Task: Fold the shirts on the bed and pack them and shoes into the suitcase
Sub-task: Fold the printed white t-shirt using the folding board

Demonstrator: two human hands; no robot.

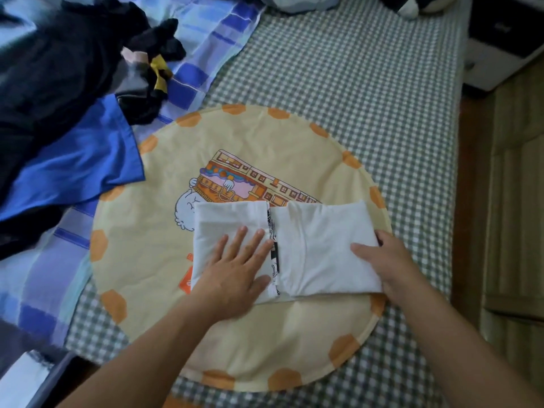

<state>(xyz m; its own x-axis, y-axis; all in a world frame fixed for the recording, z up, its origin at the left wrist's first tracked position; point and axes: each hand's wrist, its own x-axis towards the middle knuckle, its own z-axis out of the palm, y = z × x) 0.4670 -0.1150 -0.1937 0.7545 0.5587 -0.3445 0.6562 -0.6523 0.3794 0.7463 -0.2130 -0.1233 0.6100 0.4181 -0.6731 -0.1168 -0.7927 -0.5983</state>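
Folding under way on a checked bed (353, 83): a white shirt (318, 248), already narrowed to a band, lies on a round yellow mat (153, 254) near the person. Left hand (235, 269) presses it flat, fingers straight; right hand (388, 260) grasps the band's right end, thumb on top, seemingly ready for the final fold. A blue garment (76, 169) and dark clothes (53, 69) wait unfolded at far left. Neither shoes nor an identifiable suitcase are in view; packing appears not yet begun.
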